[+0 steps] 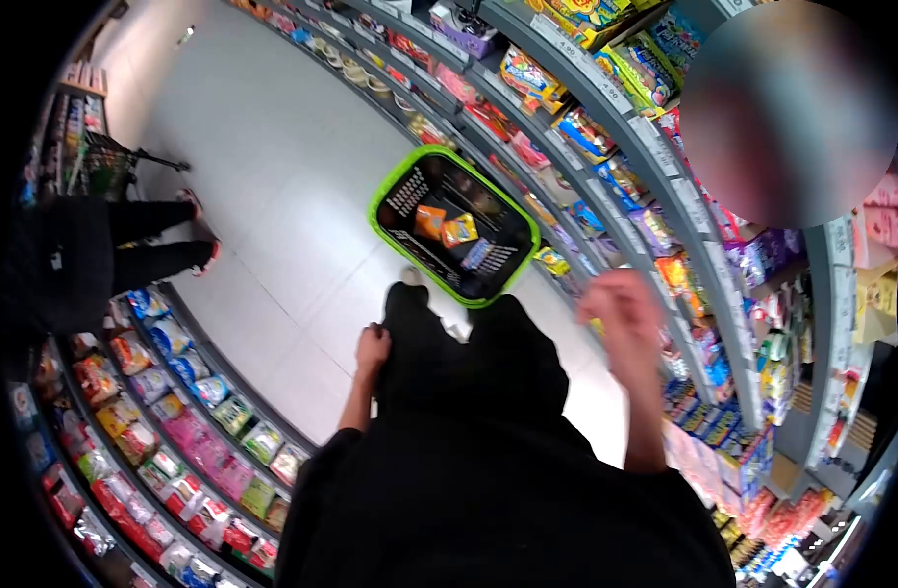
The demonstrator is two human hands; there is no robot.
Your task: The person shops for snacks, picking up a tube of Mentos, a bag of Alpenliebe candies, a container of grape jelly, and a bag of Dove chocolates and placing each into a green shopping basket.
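Note:
My left hand (374,345) hangs beside my left thigh with its fingers curled in; whatever it may hold is hidden. My right hand (621,312) is raised in front of the candy shelves on the right, smeared by motion, so its fingers cannot be made out. On the floor ahead of my feet stands a black shopping basket with a bright green rim (375,211). Inside it lie an orange packet (429,221), a yellow-orange packet (460,230) and a blue packet (476,255). Neither hand touches the basket.
Shelves of packaged sweets (621,181) with a price rail (606,88) curve along my right. Lower left, another shelf (204,441) holds many bagged snacks. A person in dark clothes (57,260) stands at left near a shopping cart (111,162). Tiled floor (273,196) lies between.

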